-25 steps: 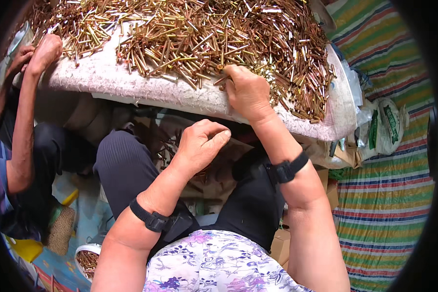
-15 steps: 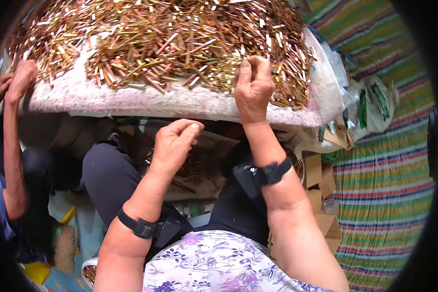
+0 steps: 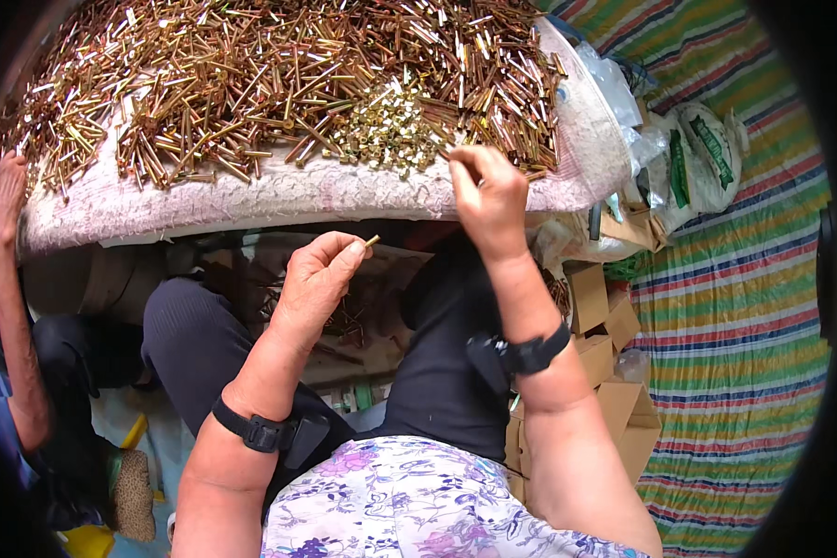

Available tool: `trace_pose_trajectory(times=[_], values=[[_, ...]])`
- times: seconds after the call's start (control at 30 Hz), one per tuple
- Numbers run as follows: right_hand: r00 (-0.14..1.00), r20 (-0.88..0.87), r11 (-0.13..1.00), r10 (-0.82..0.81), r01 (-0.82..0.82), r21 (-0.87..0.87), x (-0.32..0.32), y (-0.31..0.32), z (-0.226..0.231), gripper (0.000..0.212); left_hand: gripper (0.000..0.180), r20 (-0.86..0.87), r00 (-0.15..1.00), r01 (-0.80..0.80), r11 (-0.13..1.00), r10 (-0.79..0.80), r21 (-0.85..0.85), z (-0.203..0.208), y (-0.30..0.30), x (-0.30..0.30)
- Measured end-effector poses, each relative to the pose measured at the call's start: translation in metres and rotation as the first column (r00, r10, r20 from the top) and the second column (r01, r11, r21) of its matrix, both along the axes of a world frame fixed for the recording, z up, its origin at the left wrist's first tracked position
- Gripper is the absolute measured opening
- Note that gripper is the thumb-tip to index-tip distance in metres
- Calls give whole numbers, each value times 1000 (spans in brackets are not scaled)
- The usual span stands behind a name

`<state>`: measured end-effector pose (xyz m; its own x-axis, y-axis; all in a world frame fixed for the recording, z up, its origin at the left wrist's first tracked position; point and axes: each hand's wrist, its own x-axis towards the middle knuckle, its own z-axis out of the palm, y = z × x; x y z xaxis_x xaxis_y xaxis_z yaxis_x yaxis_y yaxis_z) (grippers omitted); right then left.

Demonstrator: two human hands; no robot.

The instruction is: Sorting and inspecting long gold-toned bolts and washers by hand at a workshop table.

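Observation:
My left hand [image 3: 312, 279] is over my lap, thumb and forefinger pinched on a short brass-coloured metal rod [image 3: 372, 241]; its far tip sticks out, and the rest is hidden in the fingers. At the front edge of the padded table my right hand [image 3: 491, 200] is closed in a loose pinch, its fingertips by a heap of small shiny gold-coloured nut-like pieces [image 3: 391, 130]. Whatever those fingers hold is too small to make out. Behind and to both sides spreads a large pile of thin brass and copper-coloured metal rods [image 3: 251, 84].
The pale cloth-covered table [image 3: 251, 200] has a rounded front edge. At the far left a co-worker's hand [image 3: 9, 191] rests by the pile. Open cardboard boxes [image 3: 623, 414] stand right of my legs, below white sacks [image 3: 707, 153]. A striped sheet [image 3: 725, 363] covers the right side.
My right hand has come down and nearer from the pile, uncovering the small gold-coloured pieces. The rod now shows beyond my left fingertips. The whole view has shifted slightly.

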<state>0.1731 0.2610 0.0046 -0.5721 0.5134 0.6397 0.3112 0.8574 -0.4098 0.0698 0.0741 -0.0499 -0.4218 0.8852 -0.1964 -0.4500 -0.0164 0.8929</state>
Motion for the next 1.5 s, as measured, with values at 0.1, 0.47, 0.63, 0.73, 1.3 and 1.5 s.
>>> trace_pose_trajectory(times=[0.1, 0.47, 0.63, 0.73, 1.3, 1.5], values=[[948, 269, 962, -171, 102, 253, -8, 30, -4, 10, 18, -28, 999, -25, 1000, 25, -1, 2, 3, 1], [848, -80, 661, 524, -464, -590, 13, 12, 23, 15, 14, 185, 983, -8, 998, -2, 55, 3, 0, -8], [814, 20, 635, 580, -437, -637, 21, -19, 13, 13, 15, 176, 983, 44, 995, -60, 93, 4, -2, -7], [811, -16, 621, 584, -459, -636, 22, -25, 14, 11, 14, 141, 988, 51, 995, -63, 90, 5, -4, -7], [938, -73, 546, 339, -259, -796, 3, -56, 3, 12, 29, 144, 985, 91, 996, -91, 12, 11, -8, -2], [931, 341, 985, -125, 75, 158, 13, 44, 13, 11, 25, 228, 971, 49, 991, -76, 122, 6, -6, -7]])
